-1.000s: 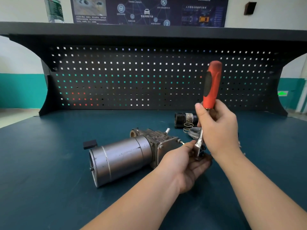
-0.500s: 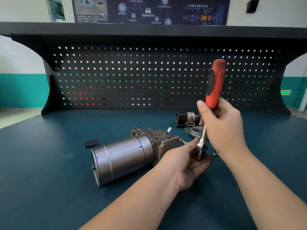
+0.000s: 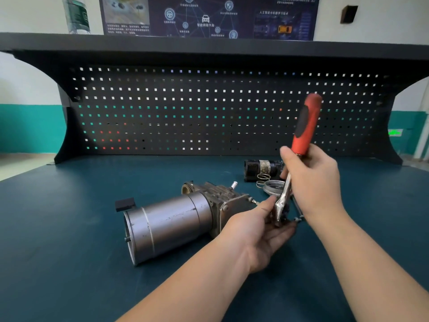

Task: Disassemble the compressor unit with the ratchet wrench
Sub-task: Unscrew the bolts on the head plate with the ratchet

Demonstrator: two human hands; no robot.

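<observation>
At centre right of the frame, the right hand point(image 3: 311, 182) grips the ratchet wrench point(image 3: 299, 147) upright while the left hand point(image 3: 262, 231) pinches its head beside the compressor unit point(image 3: 176, 219).

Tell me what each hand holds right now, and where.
Right hand grips the ratchet wrench on its metal shank, just below the red handle. Left hand cups under the wrench head; whether it holds anything is unclear.

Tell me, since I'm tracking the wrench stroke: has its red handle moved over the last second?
Yes. The red handle has tipped rightward along the pegboard holes, while the compressor stayed put.
</observation>
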